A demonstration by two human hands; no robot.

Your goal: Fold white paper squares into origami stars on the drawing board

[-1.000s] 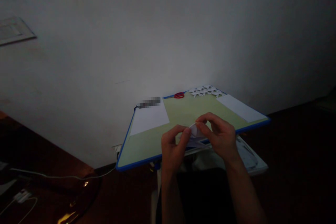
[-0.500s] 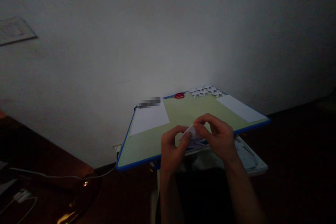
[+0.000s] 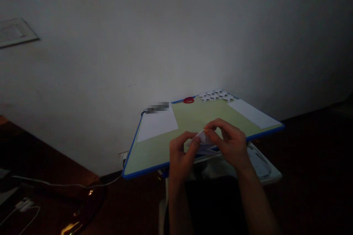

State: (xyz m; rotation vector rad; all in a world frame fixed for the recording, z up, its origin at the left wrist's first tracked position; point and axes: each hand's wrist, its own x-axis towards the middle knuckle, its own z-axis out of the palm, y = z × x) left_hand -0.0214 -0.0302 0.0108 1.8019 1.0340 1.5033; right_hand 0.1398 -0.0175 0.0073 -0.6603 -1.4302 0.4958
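Between my two hands is a piece of folded white paper (image 3: 202,140), held up over the near edge of the table. My left hand (image 3: 183,154) pinches its left side between thumb and fingers. On the upper right, my right hand (image 3: 228,141) grips the paper's top edge with thumb and index finger. Part of the paper is hidden behind the fingers. At the table's back right lie several small folded white paper pieces (image 3: 212,96) with pointed ends, set close together.
The tilted green tabletop (image 3: 190,117) has a blue rim and stands against a wall. Red-handled scissors (image 3: 188,100) lie at its back edge. White sheets (image 3: 158,123) lie left, and more paper (image 3: 252,114) right. A pale tray (image 3: 260,163) juts out below. A white cable (image 3: 68,184) runs left.
Both hands keep their hold on the folded paper. My left thumb has shifted very slightly; nothing else on the table has moved.
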